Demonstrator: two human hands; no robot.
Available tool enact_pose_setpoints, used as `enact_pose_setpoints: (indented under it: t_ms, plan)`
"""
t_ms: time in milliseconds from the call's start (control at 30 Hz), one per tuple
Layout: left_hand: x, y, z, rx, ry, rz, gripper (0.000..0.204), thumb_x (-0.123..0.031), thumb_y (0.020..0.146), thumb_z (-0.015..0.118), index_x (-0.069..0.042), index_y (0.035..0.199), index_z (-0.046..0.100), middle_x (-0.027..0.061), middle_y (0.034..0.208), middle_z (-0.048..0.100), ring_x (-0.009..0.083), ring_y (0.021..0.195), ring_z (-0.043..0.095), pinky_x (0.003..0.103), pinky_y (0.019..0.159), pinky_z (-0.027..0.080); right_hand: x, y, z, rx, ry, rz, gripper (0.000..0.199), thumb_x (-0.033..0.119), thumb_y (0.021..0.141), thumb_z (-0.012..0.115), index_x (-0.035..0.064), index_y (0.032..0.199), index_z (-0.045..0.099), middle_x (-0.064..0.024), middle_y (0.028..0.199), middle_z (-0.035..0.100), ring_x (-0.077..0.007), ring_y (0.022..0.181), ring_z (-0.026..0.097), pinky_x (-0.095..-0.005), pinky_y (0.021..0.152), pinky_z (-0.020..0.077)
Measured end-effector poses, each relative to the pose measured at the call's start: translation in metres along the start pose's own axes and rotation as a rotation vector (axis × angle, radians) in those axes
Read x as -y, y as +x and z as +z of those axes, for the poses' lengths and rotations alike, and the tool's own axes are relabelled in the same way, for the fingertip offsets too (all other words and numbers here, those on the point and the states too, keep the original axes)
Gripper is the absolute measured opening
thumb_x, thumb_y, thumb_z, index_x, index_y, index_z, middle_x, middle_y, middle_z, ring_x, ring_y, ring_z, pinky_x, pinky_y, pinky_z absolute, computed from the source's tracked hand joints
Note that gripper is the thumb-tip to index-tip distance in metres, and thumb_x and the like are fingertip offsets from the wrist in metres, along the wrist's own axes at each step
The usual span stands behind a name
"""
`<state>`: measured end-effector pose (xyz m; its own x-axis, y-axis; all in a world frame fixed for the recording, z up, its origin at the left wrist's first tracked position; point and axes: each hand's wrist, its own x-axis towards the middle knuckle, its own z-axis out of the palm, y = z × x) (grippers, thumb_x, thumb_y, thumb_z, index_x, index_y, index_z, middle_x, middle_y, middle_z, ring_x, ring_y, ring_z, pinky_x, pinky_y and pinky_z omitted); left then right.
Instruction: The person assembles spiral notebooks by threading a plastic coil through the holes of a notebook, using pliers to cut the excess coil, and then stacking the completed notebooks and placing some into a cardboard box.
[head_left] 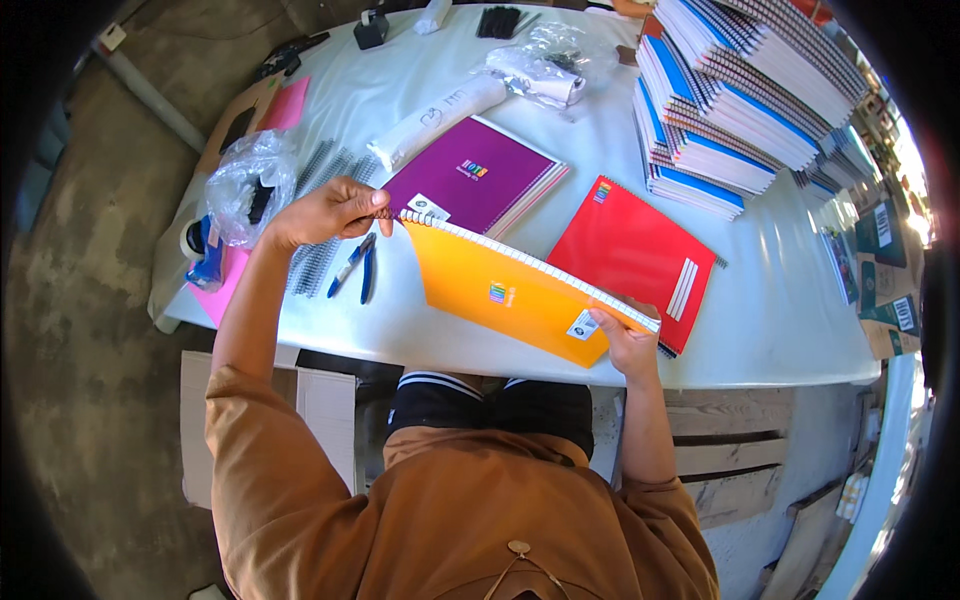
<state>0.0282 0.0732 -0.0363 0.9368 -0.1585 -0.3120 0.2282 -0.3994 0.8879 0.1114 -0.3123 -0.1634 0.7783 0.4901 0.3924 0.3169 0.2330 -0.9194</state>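
Note:
A yellow-orange notebook (460, 285) is tilted above the near edge of the table, its punched edge upward. My right hand (632, 345) grips its right end, thumb on the front cover near a small white label. At the other end, the fingers of my left hand (330, 210) pinch a dark spiral binding coil (384, 213) at the corner of the punched edge. How far the coil runs through the holes is too small to tell. Blue-handled pliers (368, 270) lie on the table below my left hand. Behind the notebook lie a purple notebook stack (450, 165) and a red spiral notebook (640, 245).
Several loose spiral coils (312, 255) lie left of the pliers. Tall stacks of spiral notebooks (725, 120) stand at the back right. A crumpled plastic bag (250, 185), a tape dispenser (203, 250) and a white wrapped roll (440, 118) rest on the white-covered table (790, 290).

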Motion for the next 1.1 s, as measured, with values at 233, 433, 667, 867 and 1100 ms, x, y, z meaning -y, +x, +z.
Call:
enact_pose_setpoints:
  t_ms: [233,433,667,867,1100]
  plan:
    - [-0.029,0.001,0.038,-0.511,0.714,0.554,0.025,-0.019,0.079,0.068,-0.011,0.102,0.065,0.0046,0.097,0.063,0.0204,0.095,0.057,0.035,0.093,0.034,0.007,-0.005,0.010,-0.026,-0.144,-0.076,0.021,0.005,0.081,0.065,-0.0022,0.101,0.066,-0.0107,0.090,0.068,-0.0100,0.070,0.061,-0.0222,0.065,0.0465]
    - [-0.038,-0.004,0.053,-0.421,1.156,0.404,0.058,-0.037,0.073,0.070,-0.014,0.122,0.051,0.0112,0.131,0.044,0.0294,0.121,0.041,0.044,0.103,0.024,0.012,-0.009,0.009,0.051,-0.420,-0.198,0.031,0.002,0.074,0.060,-0.0006,0.104,0.065,-0.0141,0.101,0.067,-0.0216,0.082,0.068,-0.0235,0.069,0.0501]
    - [0.114,0.005,0.121,-0.161,1.334,0.454,0.097,-0.080,0.070,0.037,-0.009,0.135,0.036,0.0150,0.136,0.039,0.0420,0.129,0.027,0.066,0.100,0.019,0.008,-0.015,0.018,0.071,-0.392,-0.353,0.035,0.021,0.079,0.059,-0.0008,0.106,0.064,-0.0142,0.102,0.066,-0.0222,0.087,0.067,-0.0237,0.070,0.0513]
    - [0.091,0.043,0.089,-1.072,0.948,0.902,0.114,-0.082,0.067,0.041,0.004,0.139,0.021,0.0241,0.144,0.020,0.0464,0.133,0.011,0.064,0.103,0.010,0.013,-0.011,0.034,0.185,-0.297,-0.466,0.030,0.007,0.076,0.062,-0.0041,0.103,0.065,-0.0190,0.100,0.066,-0.0264,0.089,0.067,-0.0286,0.077,0.0521]
    - [0.104,0.012,0.116,-0.812,1.251,0.991,0.119,-0.078,0.073,0.041,0.010,0.139,-0.004,0.0302,0.146,-0.002,0.0493,0.134,-0.002,0.066,0.102,-0.001,0.008,-0.006,0.033,0.197,-0.185,-0.480,0.030,0.009,0.076,0.064,-0.0053,0.102,0.064,-0.0180,0.100,0.066,-0.0261,0.088,0.067,-0.0300,0.077,0.0527]
